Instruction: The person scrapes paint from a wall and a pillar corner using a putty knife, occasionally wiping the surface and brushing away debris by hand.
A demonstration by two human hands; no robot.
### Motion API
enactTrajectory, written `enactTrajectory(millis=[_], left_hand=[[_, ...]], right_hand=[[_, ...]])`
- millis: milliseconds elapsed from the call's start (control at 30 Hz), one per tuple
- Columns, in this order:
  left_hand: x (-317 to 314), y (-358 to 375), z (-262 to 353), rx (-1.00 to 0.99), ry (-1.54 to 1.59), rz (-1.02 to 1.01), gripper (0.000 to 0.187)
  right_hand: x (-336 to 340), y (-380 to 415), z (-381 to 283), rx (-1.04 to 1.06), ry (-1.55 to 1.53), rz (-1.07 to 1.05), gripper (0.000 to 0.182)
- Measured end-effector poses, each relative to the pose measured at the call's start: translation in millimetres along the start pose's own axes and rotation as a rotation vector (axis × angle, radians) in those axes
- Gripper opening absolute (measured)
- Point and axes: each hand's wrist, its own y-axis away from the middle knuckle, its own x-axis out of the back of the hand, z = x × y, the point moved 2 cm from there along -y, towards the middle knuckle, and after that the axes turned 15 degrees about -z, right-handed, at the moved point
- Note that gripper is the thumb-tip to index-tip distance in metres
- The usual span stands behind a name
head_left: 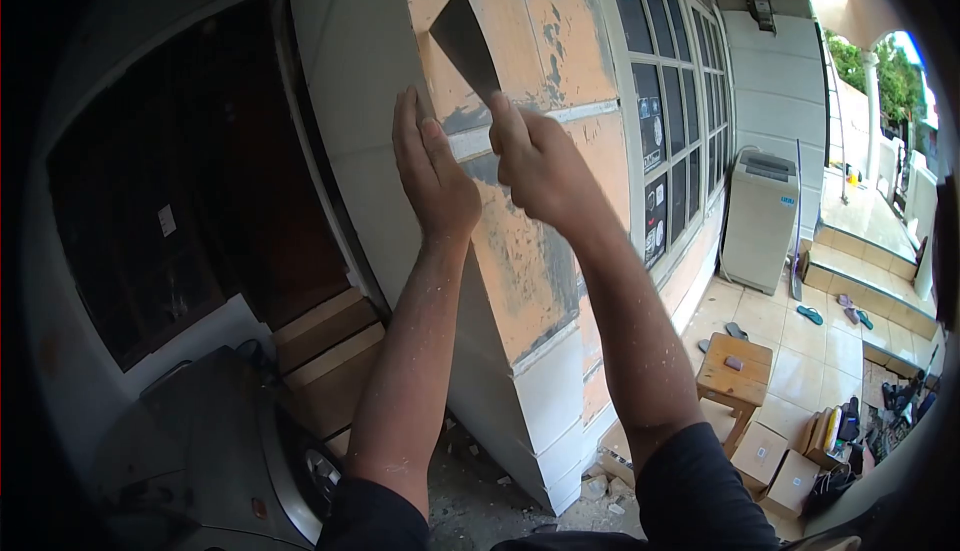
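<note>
My right hand [545, 166] is closed round the handle of a putty knife [465, 41]. Its wide, dark blade points up and to the left, close to the corner of a wall; whether the edge touches cannot be told. Just left of it, my left hand [435, 176] rests against the wall's corner with its fingers stretched upward. The wall face [505, 296] shows peach paint with grey patches where the coating has come away. A pale horizontal band [590, 111] crosses the wall behind my right hand.
A gridded window [672, 101] continues along the wall. Beyond it stands a washing machine [762, 216]. A wooden stool [735, 366], cardboard boxes [760, 451] and slippers [810, 315] are at lower right. A dark car [200, 451] sits at lower left near steps [330, 336].
</note>
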Motion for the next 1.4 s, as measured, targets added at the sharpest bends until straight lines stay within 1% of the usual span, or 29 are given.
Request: enactTrajectory(millis=[67,133,200,233,267,333,400,433,500,533,600,667,700,767,800,833,900,933,967,1033,1100,1167,1233,1300,1333,1400], left_hand=[[-0.1,-1.7,-0.2,-0.005,0.032,-0.004,0.052],[0.1,0.4,1.8,-0.005,0.075,-0.006,0.051],[2.4,-0.5,8.2,-0.027,-0.05,0.008,0.051],[1.2,-2.6,7.5,-0.035,-0.042,0.009,0.051],[1.5,-2.8,5.5,-0.048,-0.066,0.002,0.051],[1.0,1.4,2.7,-0.062,-0.099,-0.004,0.051],[-2.2,0.0,0.5,0.004,-0.053,0.017,0.053],[-2.5,-1.7,0.0,-0.003,-0.058,0.02,0.053],[-1.7,0.7,0.2,-0.023,-0.229,0.009,0.055],[-1.2,2.7,1.1,-0.015,-0.235,0.014,0.055],[-0.4,0.7,3.0,0.009,-0.071,-0.016,0.058],[1.0,1.0,-3.0,0.035,-0.085,-0.045,0.056],[1.0,0.6,-2.3,0.025,-0.11,-0.037,0.055],[0.6,-0.5,-0.4,0.016,-0.13,-0.03,0.054],[1.5,-0.9,1.6,0.01,-0.137,-0.035,0.054],[1.9,0.3,2.4,0.007,-0.143,-0.041,0.053],[-0.1,2.0,-1.3,0.003,-0.119,-0.029,0.053],[-0.3,1.8,-2.5,-0.006,-0.102,-0.019,0.052],[-0.3,1.9,-0.1,-0.006,-0.102,-0.012,0.052],[-0.5,2.2,5.7,0.042,-0.09,-0.02,0.052],[-1.3,3.5,5.4,0.04,-0.094,-0.025,0.052],[-1.9,3.1,4.4,0.041,-0.092,-0.024,0.052],[-1.8,1.8,2.7,0.014,-0.02,-0.039,0.058],[-1.5,1.4,5.1,0.028,-0.047,-0.034,0.059],[-1.4,2.2,5.9,0.046,-0.07,-0.035,0.06],[-1.2,2.1,4.4,0.042,-0.092,-0.029,0.059]], right_hand=[[7.9,-10.7,-10.9,-0.033,0.045,0.017,0.065],[3.3,-3.2,-3.6,-0.059,0.051,0.015,0.063],[-11.0,19.0,13.0,-0.004,0.023,0.025,0.06],[-18.5,32.3,22.9,0.022,-0.004,0.028,0.056],[-24.7,42.8,30.5,-0.008,-0.043,-0.01,0.054],[-34.5,53.6,27.5,0.018,0.031,0.053,0.05],[-30.0,34.9,17.0,0.055,0.082,0.074,0.049],[-26.0,21.2,9.8,0.076,0.134,0.086,0.047],[-9.7,-24.3,-11.5,0.21,0.232,0.139,0.058],[-2.4,-49.3,-25.2,0.275,0.299,0.202,0.064],[20.4,-104.5,-47.1,0.28,0.379,0.326,0.069],[43.5,-125.6,-71.4,0.225,0.386,0.205,0.07],[45.9,-121.6,-72.3,0.227,0.383,0.203,0.07],[48.5,-106.2,-65.1,0.161,0.324,0.095,0.068],[43.4,-96.4,-41.3,0.284,0.307,0.18,0.069],[39.3,-80.9,-18.7,0.173,0.27,0.168,0.07],[23.4,-35.1,30.1,0.099,0.075,0.144,0.062],[15.8,-2.6,35.2,-0.06,0.04,0.073,0.063],[8.4,19.3,50.1,-0.141,-0.005,0.025,0.062],[-1.8,37.5,69.4,-0.103,-0.014,0.026,0.062],[-0.4,36.4,65.1,-0.093,-0.022,0.028,0.062],[15.3,15.2,49.0,-0.059,0.069,0.038,0.064],[30.0,-19.4,27.7,-0.027,0.165,0.067,0.068],[44.0,-58.8,-0.9,0.049,0.207,0.099,0.069],[50.3,-69.1,-18.0,0.052,0.207,0.095,0.069],[59.3,-80.8,-44.6,-0.059,0.037,0.031,0.069]])
